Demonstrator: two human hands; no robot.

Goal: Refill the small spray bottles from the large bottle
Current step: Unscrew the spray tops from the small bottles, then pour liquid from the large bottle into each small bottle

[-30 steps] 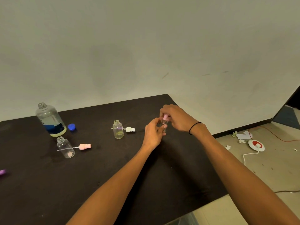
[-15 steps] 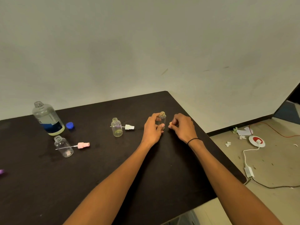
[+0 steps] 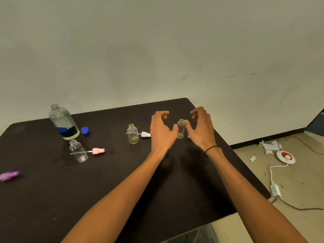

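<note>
The uncapped small bottle [image 3: 181,128] is left upright on the surface [image 3: 122,181], ready for filling. Left hand [image 3: 162,131] and right hand [image 3: 201,128] are spread wide beside it, nothing gripped

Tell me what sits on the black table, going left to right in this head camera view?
Purple piece → large bottle → small bottle → blue cap → pink sprayer → second small bottle → white sprayer → left hand → third small bottle → right hand.
</note>
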